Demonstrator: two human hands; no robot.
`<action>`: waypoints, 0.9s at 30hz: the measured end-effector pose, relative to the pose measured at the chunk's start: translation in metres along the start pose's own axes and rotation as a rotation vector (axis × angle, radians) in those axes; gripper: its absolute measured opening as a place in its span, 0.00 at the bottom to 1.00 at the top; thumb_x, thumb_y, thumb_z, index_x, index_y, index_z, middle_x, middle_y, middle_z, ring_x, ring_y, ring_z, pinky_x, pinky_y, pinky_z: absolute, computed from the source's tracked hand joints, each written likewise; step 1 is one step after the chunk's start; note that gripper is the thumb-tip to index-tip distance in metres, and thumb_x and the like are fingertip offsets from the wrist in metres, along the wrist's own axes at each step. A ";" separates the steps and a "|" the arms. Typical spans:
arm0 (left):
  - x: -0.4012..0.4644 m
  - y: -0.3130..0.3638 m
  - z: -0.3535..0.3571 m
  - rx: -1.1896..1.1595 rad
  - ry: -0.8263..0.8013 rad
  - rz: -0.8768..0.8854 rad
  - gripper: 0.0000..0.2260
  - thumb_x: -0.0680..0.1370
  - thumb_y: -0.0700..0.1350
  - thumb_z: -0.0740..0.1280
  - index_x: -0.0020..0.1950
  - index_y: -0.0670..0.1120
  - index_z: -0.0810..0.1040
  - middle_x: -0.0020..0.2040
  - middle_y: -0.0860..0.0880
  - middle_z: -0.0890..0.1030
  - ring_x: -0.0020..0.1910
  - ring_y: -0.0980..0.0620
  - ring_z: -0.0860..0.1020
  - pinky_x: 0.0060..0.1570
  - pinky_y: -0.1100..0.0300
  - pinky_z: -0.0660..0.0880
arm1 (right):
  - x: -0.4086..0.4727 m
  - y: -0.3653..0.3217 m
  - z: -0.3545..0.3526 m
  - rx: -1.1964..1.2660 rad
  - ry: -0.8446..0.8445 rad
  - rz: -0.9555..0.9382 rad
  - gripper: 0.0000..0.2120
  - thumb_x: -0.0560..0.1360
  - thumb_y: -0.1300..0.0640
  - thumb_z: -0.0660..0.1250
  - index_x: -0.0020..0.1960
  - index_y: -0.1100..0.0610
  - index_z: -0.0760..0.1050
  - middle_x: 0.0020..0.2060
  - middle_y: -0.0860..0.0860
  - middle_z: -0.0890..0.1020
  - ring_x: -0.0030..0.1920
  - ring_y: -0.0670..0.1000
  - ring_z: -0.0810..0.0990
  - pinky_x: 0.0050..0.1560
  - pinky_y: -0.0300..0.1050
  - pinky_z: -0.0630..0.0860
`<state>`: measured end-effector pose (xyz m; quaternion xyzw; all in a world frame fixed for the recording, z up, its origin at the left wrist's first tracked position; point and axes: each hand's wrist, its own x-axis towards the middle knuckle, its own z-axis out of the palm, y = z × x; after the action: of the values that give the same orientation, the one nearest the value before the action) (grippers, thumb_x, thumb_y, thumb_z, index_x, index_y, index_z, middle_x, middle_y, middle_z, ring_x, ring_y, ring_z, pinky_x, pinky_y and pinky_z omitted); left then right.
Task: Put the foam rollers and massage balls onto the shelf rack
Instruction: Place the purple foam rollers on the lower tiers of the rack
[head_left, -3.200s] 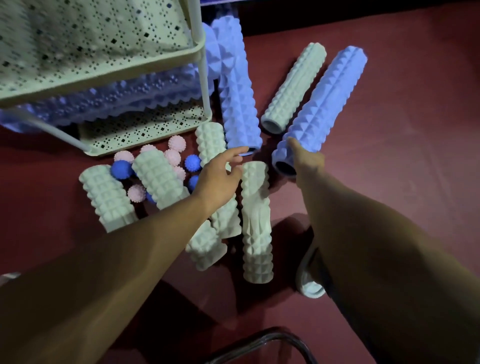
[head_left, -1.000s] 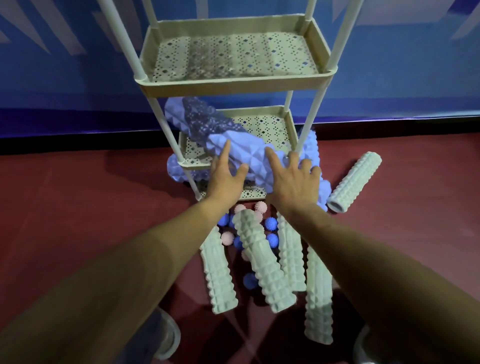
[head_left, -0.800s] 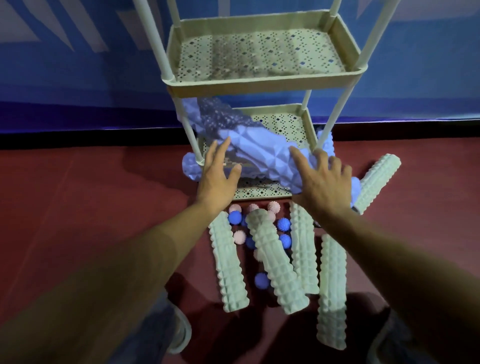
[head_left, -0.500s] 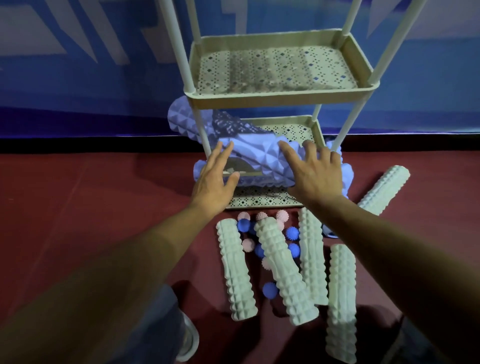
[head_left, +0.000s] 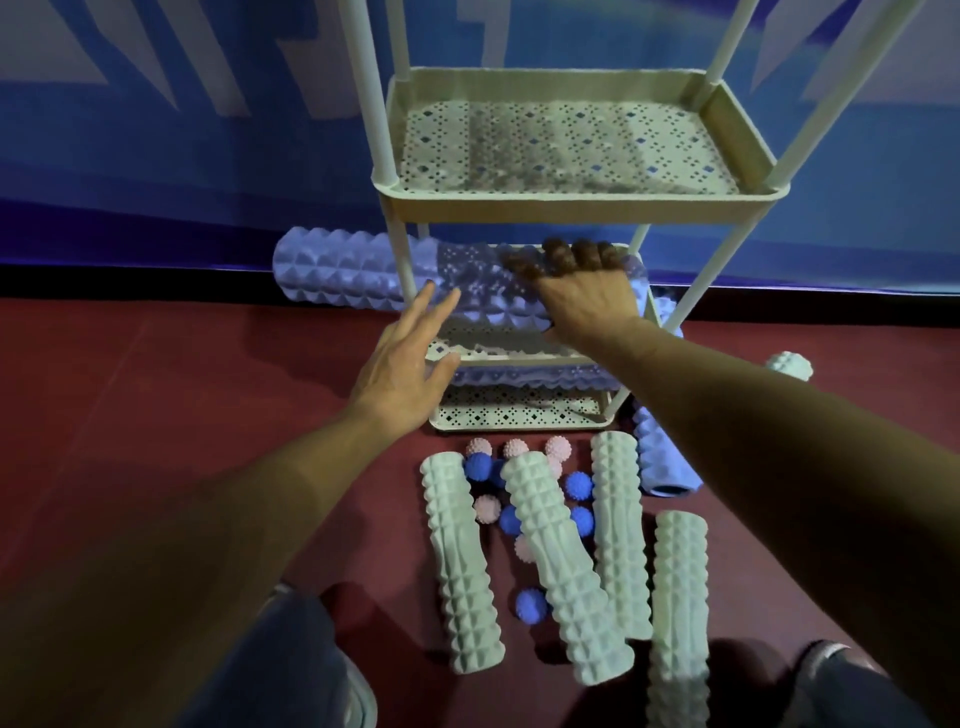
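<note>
A long blue foam roller (head_left: 337, 275) lies across the rack's middle tier (head_left: 498, 353), its left end sticking out past the post. My right hand (head_left: 584, 293) rests on top of it, fingers curled over its far side. My left hand (head_left: 402, 366) is open with straight fingers at the roller's front; I cannot tell if it touches. A second blue roller (head_left: 524, 375) lies on the tier below. On the floor lie several pale green rollers (head_left: 561, 566), another blue roller (head_left: 660, 460), and pink (head_left: 487, 508) and blue (head_left: 531, 604) spiky balls.
The rack's upper perforated tray (head_left: 571, 207) holds nothing and overhangs my right hand's fingers. Its posts (head_left: 366, 104) rise on both sides. A blue wall stands right behind the rack. My shoes (head_left: 358, 691) are at the bottom on the red floor.
The blue roller has gone from tilted at the rack's front to lying level, deeper on the middle tier. My right hand moved in with it; my left hand fell back from it.
</note>
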<state>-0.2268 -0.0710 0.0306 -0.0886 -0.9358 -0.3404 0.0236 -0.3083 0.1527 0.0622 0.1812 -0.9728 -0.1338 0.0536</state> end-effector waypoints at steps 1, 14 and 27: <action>0.000 -0.001 0.002 0.007 -0.008 0.017 0.31 0.80 0.47 0.64 0.78 0.63 0.53 0.79 0.62 0.48 0.76 0.52 0.59 0.70 0.52 0.64 | 0.004 0.006 0.005 -0.010 0.001 -0.020 0.44 0.71 0.46 0.73 0.77 0.36 0.48 0.72 0.58 0.65 0.67 0.65 0.68 0.66 0.61 0.65; 0.025 0.035 0.040 -0.043 -0.091 -0.070 0.30 0.80 0.49 0.64 0.77 0.63 0.52 0.80 0.55 0.53 0.78 0.46 0.55 0.74 0.44 0.58 | 0.002 0.066 0.049 -0.062 -0.122 0.255 0.34 0.82 0.50 0.56 0.80 0.50 0.39 0.79 0.58 0.51 0.78 0.63 0.49 0.77 0.62 0.44; 0.025 0.044 0.051 -0.131 -0.090 -0.167 0.31 0.80 0.47 0.65 0.77 0.64 0.53 0.80 0.56 0.52 0.78 0.48 0.55 0.75 0.47 0.58 | 0.033 0.011 0.026 0.164 -0.073 0.078 0.47 0.70 0.54 0.72 0.77 0.36 0.46 0.78 0.54 0.56 0.75 0.66 0.56 0.74 0.65 0.54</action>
<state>-0.2422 -0.0015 0.0224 -0.0269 -0.9157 -0.3974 -0.0529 -0.3466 0.1571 0.0419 0.1420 -0.9881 -0.0581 0.0084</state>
